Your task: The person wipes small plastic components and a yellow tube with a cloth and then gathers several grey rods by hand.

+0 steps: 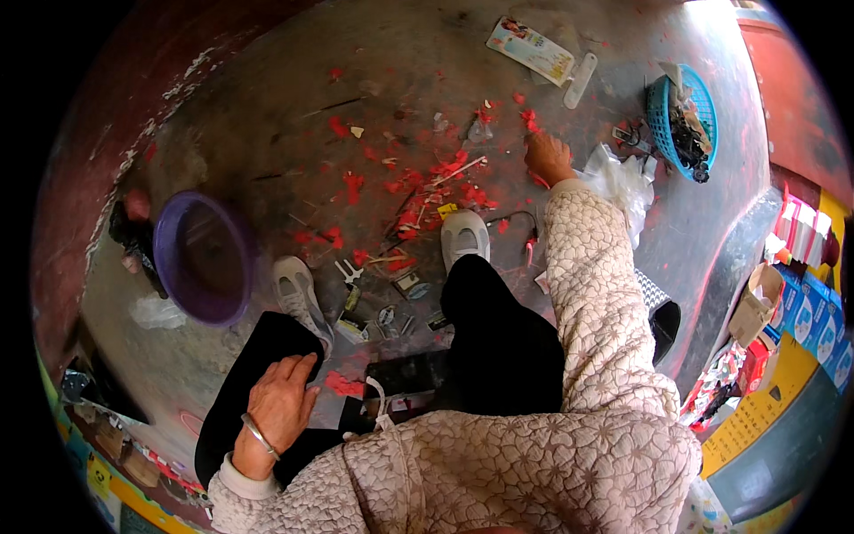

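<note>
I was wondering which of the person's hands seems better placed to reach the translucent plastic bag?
Probably the right hand: it is stretched forward, close beside the translucent plastic bag, whereas the left hand is back at the left leg, much farther away.

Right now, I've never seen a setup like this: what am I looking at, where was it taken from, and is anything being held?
No robot here, just a person's bare hands. One wide, bending lens worn on the head looks down, so the person's left is also the picture's left. The left hand, with a silver bracelet, rests on the black-trousered left leg and holds nothing visible. The right hand reaches out near a clear plastic bag; I can't tell whether it grips anything. Red scraps litter the floor, between a purple basin and a blue basket.
</note>
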{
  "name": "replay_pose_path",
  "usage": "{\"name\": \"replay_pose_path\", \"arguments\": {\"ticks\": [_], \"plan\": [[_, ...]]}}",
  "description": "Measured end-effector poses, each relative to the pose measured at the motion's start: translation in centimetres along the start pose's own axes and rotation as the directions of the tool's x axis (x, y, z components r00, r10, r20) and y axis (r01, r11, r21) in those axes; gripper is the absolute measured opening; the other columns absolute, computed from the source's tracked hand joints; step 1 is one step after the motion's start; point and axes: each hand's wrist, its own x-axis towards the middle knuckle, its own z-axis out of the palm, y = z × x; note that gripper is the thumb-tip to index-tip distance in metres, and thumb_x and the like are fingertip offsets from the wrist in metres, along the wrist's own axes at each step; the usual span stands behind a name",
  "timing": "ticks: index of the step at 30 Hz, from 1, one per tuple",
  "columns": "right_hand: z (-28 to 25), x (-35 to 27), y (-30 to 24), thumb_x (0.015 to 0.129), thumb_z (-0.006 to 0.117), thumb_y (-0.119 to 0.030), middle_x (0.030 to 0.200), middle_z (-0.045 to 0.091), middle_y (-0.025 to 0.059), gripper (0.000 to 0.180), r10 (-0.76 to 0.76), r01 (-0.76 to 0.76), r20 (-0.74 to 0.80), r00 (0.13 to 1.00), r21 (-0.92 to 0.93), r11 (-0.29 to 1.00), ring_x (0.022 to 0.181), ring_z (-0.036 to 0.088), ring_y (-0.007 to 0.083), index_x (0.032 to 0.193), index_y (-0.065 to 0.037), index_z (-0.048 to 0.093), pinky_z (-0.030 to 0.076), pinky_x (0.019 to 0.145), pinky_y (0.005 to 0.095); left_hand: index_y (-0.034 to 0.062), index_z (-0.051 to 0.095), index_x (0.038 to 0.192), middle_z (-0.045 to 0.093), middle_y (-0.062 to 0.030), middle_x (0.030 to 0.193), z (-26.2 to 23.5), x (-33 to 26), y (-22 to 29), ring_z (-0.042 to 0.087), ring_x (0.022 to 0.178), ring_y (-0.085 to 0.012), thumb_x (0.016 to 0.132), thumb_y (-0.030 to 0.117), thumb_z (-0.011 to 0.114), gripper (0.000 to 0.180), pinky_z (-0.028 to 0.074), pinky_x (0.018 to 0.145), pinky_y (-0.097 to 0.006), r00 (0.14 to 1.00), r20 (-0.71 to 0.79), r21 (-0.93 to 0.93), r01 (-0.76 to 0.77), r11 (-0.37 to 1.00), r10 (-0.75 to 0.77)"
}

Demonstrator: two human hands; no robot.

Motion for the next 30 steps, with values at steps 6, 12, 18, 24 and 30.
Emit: {"name": "replay_pose_path", "arguments": {"ticks": [6,12,18,24,30], "plan": [[-0.7,0.3,-5.0,0.076,0.049,-0.01,0.1,0.059,0.0148,0.03,-0.279,0.301,-0.244,0.929,0.057,0.952,0.087,0.06,0.0316,0.103,-0.017,0.059,0.047,0.072,0.0422,-0.0006,0.049,0.11,0.053,-0.0176,0.101,-0.3,0.7,0.7,0.051,0.09,-0.0323,0.072,0.006,0.059,0.039,0.043,0.078,-0.037,1.0,0.003,0.028,-0.018,0.999,0.018],[3.1,0.8,1.2,0.073,0.051,-0.01,0.092,0.061,0.0134,0.032,-0.168,0.165,-0.122,0.978,-0.033,0.986,0.084,0.06,0.0322,0.103,-0.017,0.057,0.048,0.064,0.0437,-0.0004,0.049,0.11,0.053,-0.0176,0.101,-0.2,1.1,1.0,0.051,0.09,-0.0324,0.072,0.005,0.06,0.04,0.043,0.079,-0.037,1.0,0.019,0.04,-0.016,0.999,0.015],[-0.7,1.1,-5.1,0.076,0.049,-0.011,0.093,0.06,0.0142,0.029,-0.211,0.277,-0.324,0.922,0.173,0.945,0.084,0.059,0.0311,0.102,-0.016,0.058,0.048,0.068,0.0421,-0.0005,0.049,0.11,0.053,-0.0173,0.1,-0.1,1.4,1.4,0.051,0.09,-0.0321,0.072,0.006,0.06,0.04,0.043,0.078,-0.037,0.999,0.001,0.061,-0.048,0.997,0.048],[2.7,4.7,-7.4,0.078,0.048,-0.012,0.102,0.055,0.014,0.019,-0.588,0.495,-0.314,0.745,-0.33,0.804,0.082,0.06,0.0322,0.093,-0.011,0.059,0.049,0.066,0.0414,-0.0002,0.049,0.109,0.053,-0.0165,0.101,-0.1,1.9,1.4,0.052,0.091,-0.0315,0.071,0.006,0.06,0.04,0.043,0.079,-0.036,1.0,0.005,0.072,-0.03,0.997,0.029],[2.1,4.8,-4.8,0.078,0.048,-0.011,0.097,0.053,0.0168,0.017,-0.536,0.462,-0.255,0.805,-0.299,0.835,0.08,0.061,0.0328,0.091,-0.008,0.059,0.05,0.064,0.0413,-0.0001,0.05,0.108,0.054,-0.0152,0.101,0.2,1.8,1.3,0.052,0.09,-0.0306,0.07,0.005,0.061,0.04,0.043,0.078,-0.035,1.0,-0.011,0.058,-0.014,0.998,0.015]]}}
